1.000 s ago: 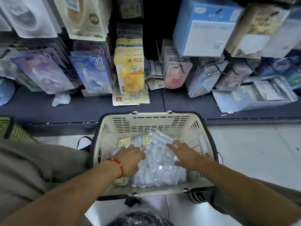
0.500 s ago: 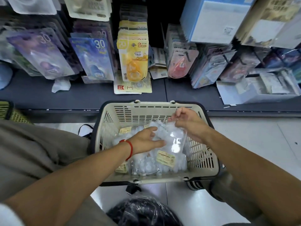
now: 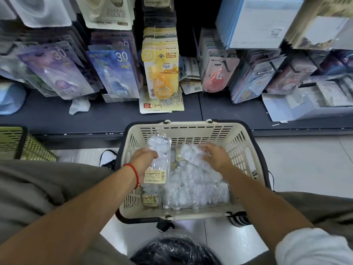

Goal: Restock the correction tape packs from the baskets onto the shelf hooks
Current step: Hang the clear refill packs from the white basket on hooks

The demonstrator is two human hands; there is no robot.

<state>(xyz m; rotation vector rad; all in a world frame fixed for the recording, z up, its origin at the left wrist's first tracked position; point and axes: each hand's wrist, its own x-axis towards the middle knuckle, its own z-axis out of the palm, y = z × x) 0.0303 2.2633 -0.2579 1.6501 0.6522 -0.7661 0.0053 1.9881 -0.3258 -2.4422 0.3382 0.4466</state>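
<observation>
A cream basket (image 3: 191, 129) with a black rim stands on the floor before the shelf, filled with several clear packs of white correction tapes (image 3: 194, 190). My left hand (image 3: 143, 159) grips one long clear pack (image 3: 158, 159), lifted upright over the basket's left side, its yellow label at the lower end. My right hand (image 3: 215, 155) is down in the basket's far right part, fingers curled on another clear pack (image 3: 191, 152). On the shelf hooks above hang yellow correction tape packs (image 3: 160, 73), pink ones (image 3: 215, 75) and blue and purple ones (image 3: 116, 73).
A dark shelf base (image 3: 105, 117) runs below the hooks, with loose yellow packs (image 3: 162, 104) lying on it. A green basket (image 3: 21, 144) stands at the left. Blue boxes (image 3: 254, 22) sit at upper right. A black plastic bag (image 3: 175, 251) lies by my knees.
My left hand has taken the long clear pack and lifted it to the basket's left side. My right hand let go of it and dropped back onto the packs at the right.
</observation>
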